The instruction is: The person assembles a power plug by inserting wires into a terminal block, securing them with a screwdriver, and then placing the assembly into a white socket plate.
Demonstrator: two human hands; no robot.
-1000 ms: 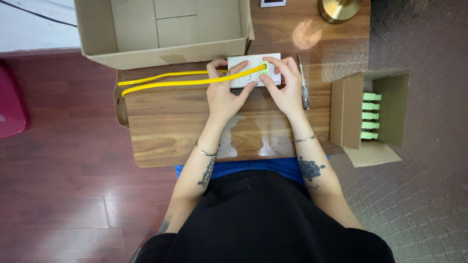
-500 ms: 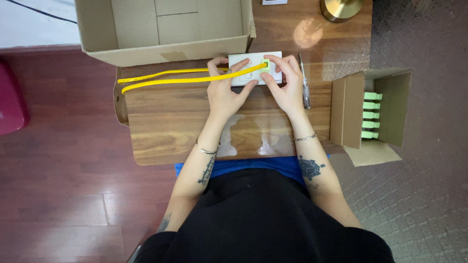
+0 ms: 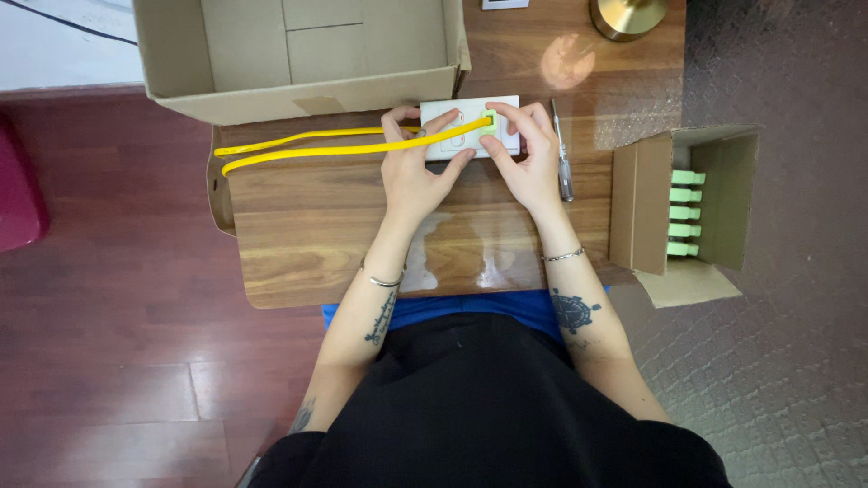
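At twelve o'clock from the seated person, on the wooden counter [image 3: 325, 244], lies a white rectangular plastic wall plate [image 3: 463, 117] with its long side running nine to three o'clock. The left hand [image 3: 414, 172] rests on the plate's nine o'clock end, its fingers curled over the plate and its thumb reaching under the near edge, so that it holds the plate down. The right hand [image 3: 529, 158] closes narrowly on a small pale green connector [image 3: 489, 122] sitting at the three o'clock part of the plate; index finger and thumb pinch it. A long yellow flat cable [image 3: 307, 145] runs from that connector toward nine o'clock, passes across the left hand's fingers, and doubles back in a loop near the counter's nine o'clock edge. Just beside the right hand, at its three o'clock, a slim screwdriver with a clear handle [image 3: 561, 154] lies pointing to twelve o'clock. An open brown cardboard box [image 3: 298, 54] sits at eleven o'clock, touching the counter's far edge. A smaller open cardboard box [image 3: 683, 208] stands at three o'clock, off the counter's end, holding a row of pale green connectors [image 3: 684, 212]. A round brass lamp base [image 3: 628, 14] occupies one o'clock.
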